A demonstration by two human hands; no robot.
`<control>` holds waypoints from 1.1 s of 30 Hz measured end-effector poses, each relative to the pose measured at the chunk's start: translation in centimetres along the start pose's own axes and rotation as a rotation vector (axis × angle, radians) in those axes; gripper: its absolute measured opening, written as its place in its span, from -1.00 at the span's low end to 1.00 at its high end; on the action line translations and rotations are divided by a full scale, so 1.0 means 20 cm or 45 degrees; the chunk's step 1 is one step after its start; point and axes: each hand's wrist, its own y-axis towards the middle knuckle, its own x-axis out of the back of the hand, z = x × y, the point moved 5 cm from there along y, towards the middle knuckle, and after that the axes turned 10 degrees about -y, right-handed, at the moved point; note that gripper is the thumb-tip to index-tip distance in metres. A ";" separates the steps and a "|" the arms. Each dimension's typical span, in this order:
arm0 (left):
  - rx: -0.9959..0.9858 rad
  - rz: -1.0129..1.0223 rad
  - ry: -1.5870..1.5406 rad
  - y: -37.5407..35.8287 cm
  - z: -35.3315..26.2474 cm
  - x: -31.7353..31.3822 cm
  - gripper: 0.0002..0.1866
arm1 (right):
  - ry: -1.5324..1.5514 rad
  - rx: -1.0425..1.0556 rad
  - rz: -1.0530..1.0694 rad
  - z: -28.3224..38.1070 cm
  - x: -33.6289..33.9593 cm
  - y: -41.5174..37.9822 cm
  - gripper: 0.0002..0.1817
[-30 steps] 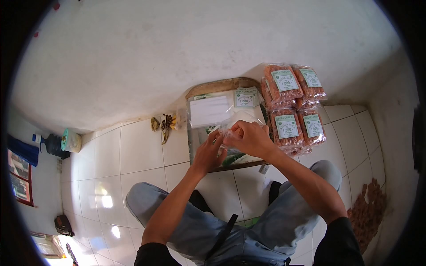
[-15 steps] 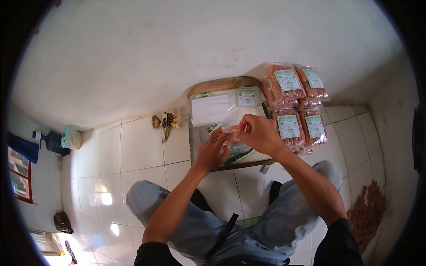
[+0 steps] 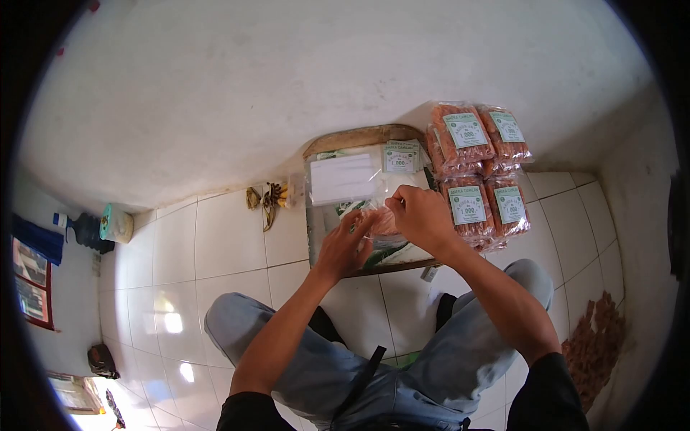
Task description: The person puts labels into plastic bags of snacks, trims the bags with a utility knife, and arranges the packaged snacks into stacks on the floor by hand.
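Observation:
A clear plastic bag of orange snack pieces [image 3: 383, 223] lies on the low wooden-edged table [image 3: 359, 136], between my two hands. My left hand [image 3: 345, 244] is at its left side, with the fingers bent onto the plastic. At the right end of the bag, my right hand [image 3: 422, 218] is closed in a pinch on its edge. Beyond my hands are a white stack in clear plastic [image 3: 342, 179] and a pile of green-and-white label cards [image 3: 401, 158].
Labelled packs of orange snack [image 3: 468, 205] are stacked at the table's right. Loose reddish-brown pieces [image 3: 595, 348] lie on the tiled floor [image 3: 230, 251] at far right. Bananas [image 3: 277, 197] sit against the wall, left of the table. A pale bucket [image 3: 116, 223] stands farther left.
My hands have moved slightly apart, the right one a little to the right. More of the bag's orange contents now shows between them.

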 end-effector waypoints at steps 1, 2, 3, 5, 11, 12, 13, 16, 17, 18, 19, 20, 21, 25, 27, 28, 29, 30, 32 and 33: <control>0.033 0.016 -0.019 0.00 -0.01 0.00 -0.34 | -0.023 -0.008 -0.015 -0.02 -0.01 0.00 -0.75; 0.067 0.031 -0.037 0.00 -0.01 0.00 -0.34 | -0.046 -0.015 -0.030 -0.03 -0.02 0.00 -0.75; 0.067 0.029 -0.038 0.00 -0.01 0.00 -0.34 | -0.047 -0.014 -0.029 -0.04 -0.02 0.00 -0.75; 0.089 0.035 -0.022 0.00 0.01 -0.01 -0.33 | -0.191 -0.021 0.049 -0.06 -0.04 0.01 -0.75; 0.084 0.031 0.008 0.00 0.00 -0.01 -0.32 | -0.209 0.211 -0.097 0.01 -0.01 -0.02 -0.76; 0.084 0.030 0.009 0.00 0.00 -0.01 -0.32 | -0.209 0.212 -0.097 0.01 -0.01 -0.02 -0.76; 0.063 0.008 0.035 0.00 -0.01 0.00 -0.31 | -0.317 0.189 -0.012 0.01 -0.03 0.00 -0.77; 0.031 -0.018 0.081 0.00 -0.01 -0.02 -0.29 | -0.414 0.084 0.055 -0.01 -0.06 0.03 -0.79; 0.024 -0.028 0.100 0.00 0.00 -0.02 -0.29 | -0.406 0.008 0.038 -0.03 -0.07 0.03 -0.79; 0.027 -0.031 0.102 0.00 0.00 -0.03 -0.29 | -0.406 0.012 0.039 -0.04 -0.08 0.04 -0.79; 0.006 -0.032 0.100 0.00 0.00 -0.03 -0.30 | -0.430 0.030 0.029 -0.06 -0.08 0.05 -0.81; -0.014 -0.033 0.096 -0.01 0.00 -0.04 -0.31 | -0.454 0.047 0.021 -0.07 -0.08 0.05 -0.82; -0.009 -0.038 0.095 -0.01 -0.01 -0.03 -0.31 | -0.456 0.053 0.025 -0.07 -0.08 0.05 -0.82; 0.027 -0.028 0.059 0.00 -0.03 -0.02 -0.31 | -0.395 0.081 -0.069 -0.05 0.03 0.07 -0.84; 0.043 -0.050 0.085 0.00 -0.02 -0.01 -0.31 | -0.313 0.096 -0.084 -0.05 0.11 0.09 -0.81; 0.041 -0.064 0.037 0.00 -0.02 0.00 -0.33 | -0.178 0.258 -0.119 -0.02 0.16 0.09 -0.80; 0.037 -0.080 -0.011 0.01 -0.02 0.00 -0.34 | -0.041 0.419 -0.152 0.01 0.22 0.08 -0.78; 0.046 -0.090 -0.011 0.01 -0.02 0.01 -0.34 | -0.074 0.557 0.003 0.05 0.25 0.07 -0.70; 0.052 -0.053 -0.122 0.02 -0.02 0.02 -0.38 | -0.182 0.734 0.084 0.07 0.23 0.02 -0.66; 0.055 -0.057 -0.120 0.03 -0.01 0.01 -0.38 | -0.286 0.898 0.161 0.09 0.21 -0.02 -0.61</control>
